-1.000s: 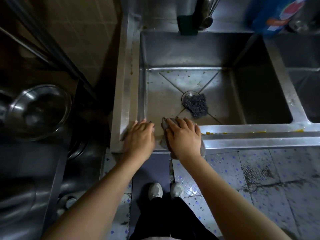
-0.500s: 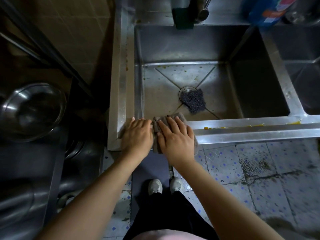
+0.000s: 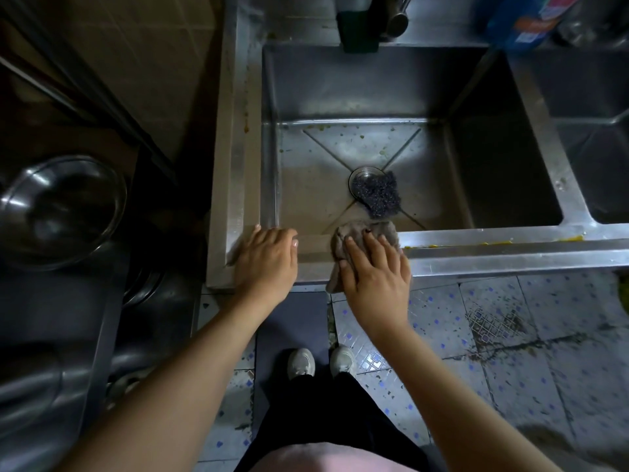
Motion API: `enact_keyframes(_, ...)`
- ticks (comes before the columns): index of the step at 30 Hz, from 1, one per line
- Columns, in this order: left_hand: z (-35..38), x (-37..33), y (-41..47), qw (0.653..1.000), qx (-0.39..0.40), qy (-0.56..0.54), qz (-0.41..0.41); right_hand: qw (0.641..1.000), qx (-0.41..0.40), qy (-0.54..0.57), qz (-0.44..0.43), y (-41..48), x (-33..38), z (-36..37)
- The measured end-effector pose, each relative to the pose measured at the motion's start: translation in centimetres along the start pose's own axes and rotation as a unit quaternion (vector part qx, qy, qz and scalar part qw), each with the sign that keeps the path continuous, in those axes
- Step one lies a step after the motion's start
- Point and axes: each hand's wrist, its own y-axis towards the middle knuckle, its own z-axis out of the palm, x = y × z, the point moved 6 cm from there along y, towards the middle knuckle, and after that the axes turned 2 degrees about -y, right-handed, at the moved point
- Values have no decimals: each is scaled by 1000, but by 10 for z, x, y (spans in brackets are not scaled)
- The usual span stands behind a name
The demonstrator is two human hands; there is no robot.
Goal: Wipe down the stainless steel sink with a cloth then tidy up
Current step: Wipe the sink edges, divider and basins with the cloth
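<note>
The stainless steel sink [image 3: 476,248] fills the upper middle of the view, its basin floor spotted with food bits. My right hand [image 3: 376,272] presses flat, fingers spread, on a grey-brown cloth [image 3: 381,229] draped over the sink's front rim. My left hand [image 3: 267,258] rests flat on the rim's front left corner, a gap apart from the cloth. A dark scouring pad [image 3: 379,195] lies over the drain [image 3: 360,173]. Yellow residue [image 3: 500,242] streaks the front rim to the right of the cloth.
A metal bowl [image 3: 59,209] sits on a dark counter at left. A faucet [image 3: 396,18], a dark green sponge [image 3: 357,32] and a blue bottle [image 3: 524,22] stand behind the basin. A second basin [image 3: 599,137] lies at right. My shoes [image 3: 320,364] stand on a tiled floor.
My right hand has slid the cloth to the right along the front rim, away from my left hand, which stays on the corner.
</note>
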Motion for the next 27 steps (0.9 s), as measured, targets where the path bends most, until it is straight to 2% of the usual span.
enact_keyframes(7, -3, -2, 2, 1000, -9, 10, 8, 995, 26, -1, -96, 18, 37, 9)
enact_keyframes(10, 2, 1, 2, 1000, -1, 1, 12, 988, 127, 8, -87, 40, 22, 8)
enact_keyframes(12, 4, 2, 2, 1000, 7, -7, 2, 987, 150, 21, -56, 51, 3, 8)
enact_keyframes(18, 4, 2, 2, 1000, 12, -6, -3, 999, 22, 18, -34, 20, -19, -2)
enact_keyframes(27, 1, 1, 2, 1000, 9, -19, 0, 998, 4, 31, -59, 21, 8, 2)
